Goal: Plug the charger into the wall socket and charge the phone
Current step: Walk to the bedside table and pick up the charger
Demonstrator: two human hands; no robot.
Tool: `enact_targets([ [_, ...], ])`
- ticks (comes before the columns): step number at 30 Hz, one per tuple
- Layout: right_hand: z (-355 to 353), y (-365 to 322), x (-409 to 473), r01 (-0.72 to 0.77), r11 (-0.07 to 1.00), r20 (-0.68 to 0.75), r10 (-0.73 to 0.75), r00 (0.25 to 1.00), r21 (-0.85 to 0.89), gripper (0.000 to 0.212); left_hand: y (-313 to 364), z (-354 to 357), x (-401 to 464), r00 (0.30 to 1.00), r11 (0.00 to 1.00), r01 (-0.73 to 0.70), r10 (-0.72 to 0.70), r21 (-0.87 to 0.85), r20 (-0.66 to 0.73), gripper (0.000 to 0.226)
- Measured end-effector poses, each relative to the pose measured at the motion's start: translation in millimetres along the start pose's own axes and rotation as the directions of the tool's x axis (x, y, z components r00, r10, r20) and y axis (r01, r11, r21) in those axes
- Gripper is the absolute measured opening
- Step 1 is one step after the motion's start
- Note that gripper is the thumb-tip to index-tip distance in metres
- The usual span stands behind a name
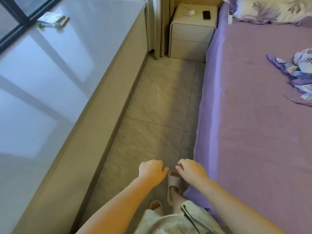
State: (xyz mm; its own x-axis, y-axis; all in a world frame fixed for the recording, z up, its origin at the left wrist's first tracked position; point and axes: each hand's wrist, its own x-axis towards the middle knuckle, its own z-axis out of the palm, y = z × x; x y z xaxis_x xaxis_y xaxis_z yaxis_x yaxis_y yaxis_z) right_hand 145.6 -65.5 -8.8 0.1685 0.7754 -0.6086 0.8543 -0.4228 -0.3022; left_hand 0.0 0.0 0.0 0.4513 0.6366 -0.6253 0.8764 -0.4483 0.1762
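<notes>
A dark phone [206,15] lies flat on the top of a cream bedside table [190,48] at the far end of the aisle. A small white bundle, maybe a charger with its cable [189,13], rests on the same top, left of the phone. No wall socket shows. My left hand [152,169] and my right hand [190,169] hang side by side low in the view, far from the table. Both hold nothing, with fingers loosely curled.
A narrow tiled floor aisle [158,102] runs between a pale window ledge [50,68] on the left and a purple bed [253,115] on the right. A packet [50,20] lies on the ledge. Crumpled cloth [298,71] lies on the bed. A curtain [156,26] hangs beside the table.
</notes>
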Motion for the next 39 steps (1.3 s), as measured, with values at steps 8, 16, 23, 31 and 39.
enact_targets([
  [8,-52.7,23.1,64.1,0.090,0.994,-0.027,-0.092,0.995,-0.067,0.037,16.3,-46.5,66.2,0.999,0.999,0.031,-0.031,0.028,-0.031,0.042],
  [16,-94.4,20.8,108.6,0.070,0.997,-0.040,-0.070,0.997,-0.016,0.036,14.0,-90.6,109.6,0.998,0.999,0.034,-0.035,-0.019,-0.059,0.041],
  [23,-133.7,2.8,173.6,0.031,0.999,-0.096,-0.026,0.995,0.044,0.036,-7.6,-138.3,173.5,0.994,0.999,-0.033,0.030,-0.022,-0.106,0.041],
  [31,-206.6,-40.3,258.8,-0.033,0.992,-0.170,0.053,0.984,0.118,0.037,-46.7,-232.3,266.3,0.990,0.991,-0.119,0.123,0.058,-0.075,0.044],
  [39,-249.4,-49.2,305.8,-0.095,0.980,-0.204,0.131,0.970,0.177,0.034,-46.4,-277.7,334.1,0.980,0.972,-0.192,0.197,0.135,-0.021,0.039],
])
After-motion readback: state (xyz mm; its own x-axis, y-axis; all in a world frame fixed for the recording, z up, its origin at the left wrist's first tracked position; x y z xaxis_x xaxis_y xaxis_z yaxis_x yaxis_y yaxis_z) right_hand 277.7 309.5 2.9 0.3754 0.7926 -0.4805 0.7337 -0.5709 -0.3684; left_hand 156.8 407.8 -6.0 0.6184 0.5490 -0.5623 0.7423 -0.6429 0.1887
